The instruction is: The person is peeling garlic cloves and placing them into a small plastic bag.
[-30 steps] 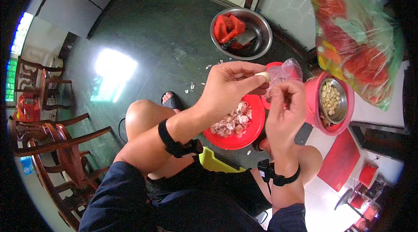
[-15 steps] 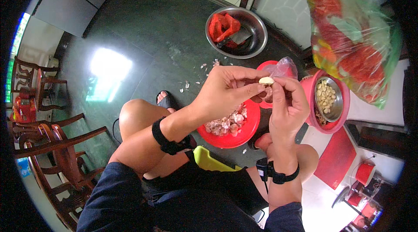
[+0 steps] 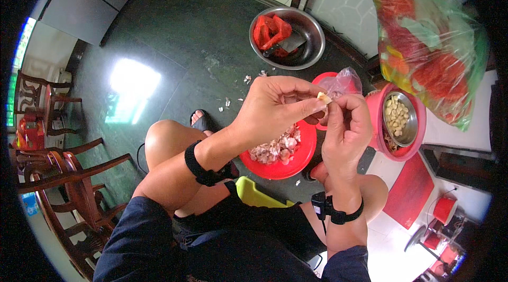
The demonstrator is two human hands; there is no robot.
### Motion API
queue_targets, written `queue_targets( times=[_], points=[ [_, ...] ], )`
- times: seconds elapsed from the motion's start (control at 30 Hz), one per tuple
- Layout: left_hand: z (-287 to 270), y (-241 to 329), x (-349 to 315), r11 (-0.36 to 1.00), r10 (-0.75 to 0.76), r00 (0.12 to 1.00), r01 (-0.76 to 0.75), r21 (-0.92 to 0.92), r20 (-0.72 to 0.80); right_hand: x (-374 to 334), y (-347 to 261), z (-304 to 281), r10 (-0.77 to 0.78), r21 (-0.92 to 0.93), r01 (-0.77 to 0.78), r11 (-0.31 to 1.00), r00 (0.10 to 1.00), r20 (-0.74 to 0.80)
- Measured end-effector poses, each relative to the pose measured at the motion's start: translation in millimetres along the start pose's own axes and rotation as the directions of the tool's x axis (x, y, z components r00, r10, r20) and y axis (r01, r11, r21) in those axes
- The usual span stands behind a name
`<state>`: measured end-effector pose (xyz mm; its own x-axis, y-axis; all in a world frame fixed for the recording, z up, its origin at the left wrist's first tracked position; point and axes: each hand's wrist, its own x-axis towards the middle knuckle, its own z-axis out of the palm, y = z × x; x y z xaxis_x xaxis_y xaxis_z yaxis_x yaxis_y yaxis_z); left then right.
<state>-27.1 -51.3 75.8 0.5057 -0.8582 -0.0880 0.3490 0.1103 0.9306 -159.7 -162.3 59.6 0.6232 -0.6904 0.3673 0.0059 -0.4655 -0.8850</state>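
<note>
Your left hand [image 3: 275, 103] has its thumb and forefinger closed on a pale garlic clove [image 3: 324, 97], held up in the air in front of you, while your right hand [image 3: 347, 126] brings thumb and forefinger nearly together at the clove's right end, its other fingers curled; you cannot tell from here whether those tips pinch the clove itself or only a scrap of skin. The likeliest mishap is a slip: the clove is small, only fingertips hold it, and if its surface is moist, a hard squeeze or tug could shoot it loose. A dropped clove could land in the red basin [image 3: 302, 163] and be lost among the unpeeled garlic [image 3: 278, 149], fall into the clear plastic bag [image 3: 346, 81] just beyond your fingers, or hit the floor [image 3: 174, 43], where skin flakes [image 3: 247, 78] lie. Pulling too hard could also snap the clove or drive a nail into it. Over to the right, the steel bowl [image 3: 409, 135] of peeled cloves [image 3: 396, 115] sits inside a pink tub [image 3: 418, 147]; a careless knock from your right forearm might tip it and spill them.
</note>
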Motion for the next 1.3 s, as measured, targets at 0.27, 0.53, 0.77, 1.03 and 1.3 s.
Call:
queue_targets(
  times=[0.27,0.53,0.77,1.03,1.3],
  points=[
    [-1.0,-1.9,-0.2,1.000,0.019,1.000,-0.019,0.005,0.007,1.2,-0.8,-1.4,-0.135,-0.137,0.145,0.980,0.988,0.080],
    [-0.9,-3.7,0.4,1.000,-0.011,1.000,0.011,0.019,0.016,0.8,-0.9,1.6,-0.216,-0.238,0.233,0.943,0.972,0.097],
    [-0.7,-0.3,2.0,0.995,-0.020,0.995,0.030,-0.097,0.096,0.6,-4.6,1.2,-0.195,-0.212,0.213,0.954,0.975,0.102],
    [-11.8,-4.2,6.1,0.989,-0.062,0.988,0.080,-0.127,0.142,-5.1,-7.6,-0.8,-0.186,-0.079,0.192,0.978,0.979,0.077],
    [-14.7,-8.7,7.8,0.962,-0.080,0.985,0.117,-0.247,0.154,-4.4,-11.0,-8.5,-0.014,0.235,0.028,0.972,0.998,-0.060]
  ],
)
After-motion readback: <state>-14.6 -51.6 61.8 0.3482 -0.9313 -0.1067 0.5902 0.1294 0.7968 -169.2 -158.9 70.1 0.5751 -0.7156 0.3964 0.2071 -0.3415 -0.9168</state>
